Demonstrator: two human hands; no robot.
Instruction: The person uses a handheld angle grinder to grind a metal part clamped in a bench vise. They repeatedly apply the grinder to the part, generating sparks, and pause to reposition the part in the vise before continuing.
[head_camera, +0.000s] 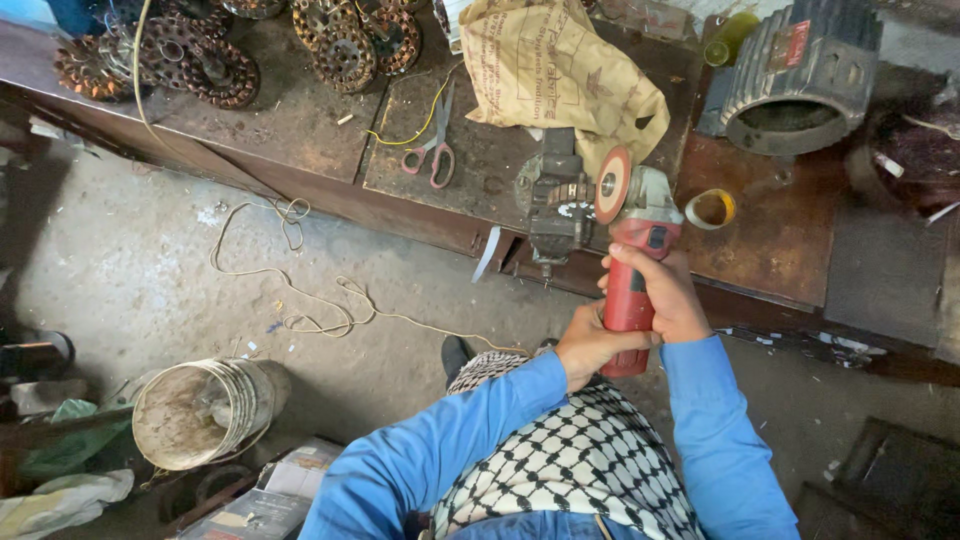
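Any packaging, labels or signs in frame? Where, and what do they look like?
Printed paper bag: bench top, behind the vise; crumpled tan, dark print.
Label: on the grey ribbed motor housing, top right; small red rectangle.
Cardboard box: floor, bottom left beside the bucket; flat, pale printed face.

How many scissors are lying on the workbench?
1. The scissors, with reddish handles, lie on the workbench, left of the vise. More may be hidden under the paper bag.

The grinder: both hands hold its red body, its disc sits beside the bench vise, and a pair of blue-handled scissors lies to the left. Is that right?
Not quite. In the head view the scissors have red handles, not blue. The rest holds: both hands, left and right, hold the grinder, its disc beside the vise.
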